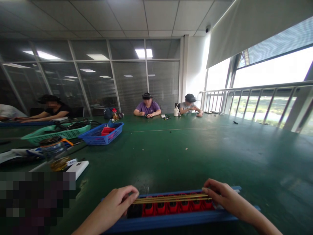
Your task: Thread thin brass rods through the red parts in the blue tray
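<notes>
My left hand (pixel 118 202) and my right hand (pixel 223 197) are at the near edge of the table, above a long blue tray (pixel 176 221). Between them stretch a few thin yellowish sticks (pixel 171 198), lying side by side and nearly level. Each hand pinches one end with thumb and fingers closed. Under the sticks, a row of red holders (pixel 173 208) with dark middles sits inside the tray. A black part (pixel 135 211) fills the tray's left end, partly behind my left hand. My right hand partly covers the tray's right end.
On the left stand a blue basket (pixel 94 140) with a red box (pixel 107 131), a green basket (pixel 31 138), a glass jar (pixel 54 151) and a white power bank or phone (pixel 79 168). Several people sit around the green table (pixel 195 163); a white cup (pixel 176 112) stands at the far side.
</notes>
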`<action>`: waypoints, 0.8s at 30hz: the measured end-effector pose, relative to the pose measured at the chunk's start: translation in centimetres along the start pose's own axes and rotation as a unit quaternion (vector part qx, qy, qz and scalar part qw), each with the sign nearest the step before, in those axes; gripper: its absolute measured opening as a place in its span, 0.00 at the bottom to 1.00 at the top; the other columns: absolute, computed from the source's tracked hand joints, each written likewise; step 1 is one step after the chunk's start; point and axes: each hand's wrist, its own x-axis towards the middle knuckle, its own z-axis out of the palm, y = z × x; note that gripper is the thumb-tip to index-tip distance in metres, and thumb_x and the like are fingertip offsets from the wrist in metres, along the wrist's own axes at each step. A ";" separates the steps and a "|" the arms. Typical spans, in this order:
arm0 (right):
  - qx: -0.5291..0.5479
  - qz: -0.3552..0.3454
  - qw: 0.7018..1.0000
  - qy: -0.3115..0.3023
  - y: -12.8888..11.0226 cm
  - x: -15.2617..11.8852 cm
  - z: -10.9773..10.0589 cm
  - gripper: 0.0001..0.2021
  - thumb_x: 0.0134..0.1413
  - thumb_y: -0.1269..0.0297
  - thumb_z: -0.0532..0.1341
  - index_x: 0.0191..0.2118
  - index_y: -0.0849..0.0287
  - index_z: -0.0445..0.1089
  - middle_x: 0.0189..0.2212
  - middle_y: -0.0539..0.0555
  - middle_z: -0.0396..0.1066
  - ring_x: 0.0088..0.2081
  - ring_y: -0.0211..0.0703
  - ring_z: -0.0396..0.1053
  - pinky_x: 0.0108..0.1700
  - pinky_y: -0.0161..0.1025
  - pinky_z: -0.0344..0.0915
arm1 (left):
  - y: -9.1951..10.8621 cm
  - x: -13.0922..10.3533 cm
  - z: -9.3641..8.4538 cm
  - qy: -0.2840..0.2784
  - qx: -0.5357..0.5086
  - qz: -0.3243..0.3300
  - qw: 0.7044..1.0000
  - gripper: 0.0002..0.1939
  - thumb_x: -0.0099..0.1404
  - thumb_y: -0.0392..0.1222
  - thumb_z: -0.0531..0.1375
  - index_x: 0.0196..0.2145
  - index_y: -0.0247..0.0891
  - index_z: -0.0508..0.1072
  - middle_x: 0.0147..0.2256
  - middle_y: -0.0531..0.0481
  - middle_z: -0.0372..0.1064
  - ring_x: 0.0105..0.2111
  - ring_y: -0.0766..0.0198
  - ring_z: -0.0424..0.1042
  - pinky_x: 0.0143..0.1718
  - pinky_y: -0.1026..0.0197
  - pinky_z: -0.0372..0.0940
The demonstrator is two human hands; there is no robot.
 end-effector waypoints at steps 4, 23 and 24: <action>-0.061 0.006 0.998 0.010 0.2 0.0 -0.4 0.20 0.55 0.47 0.49 0.26 0.58 0.66 0.21 0.48 0.66 0.24 0.36 0.61 0.25 0.31 0.55 | 0.1 0.2 0.0 0.004 0.004 0.014 1.000 0.22 0.63 0.57 0.44 0.32 0.40 0.70 0.22 0.55 0.67 0.22 0.68 0.66 0.23 0.70 0.55; 0.122 0.048 0.972 0.194 2.7 2.1 -5.5 0.20 0.53 0.47 0.50 0.21 0.58 0.60 0.18 0.47 0.57 0.23 0.37 0.57 0.28 0.32 0.57 | -1.2 0.4 -0.5 0.041 0.027 0.019 0.999 0.19 0.62 0.57 0.46 0.39 0.41 0.65 0.24 0.57 0.64 0.26 0.67 0.64 0.26 0.69 0.55; 0.119 0.046 0.974 0.185 3.0 2.9 -5.1 0.21 0.53 0.47 0.49 0.22 0.58 0.61 0.18 0.46 0.58 0.23 0.37 0.57 0.28 0.32 0.57 | -1.2 0.3 -0.7 0.038 0.029 0.021 0.999 0.19 0.62 0.57 0.46 0.35 0.40 0.66 0.25 0.56 0.64 0.26 0.67 0.64 0.26 0.70 0.55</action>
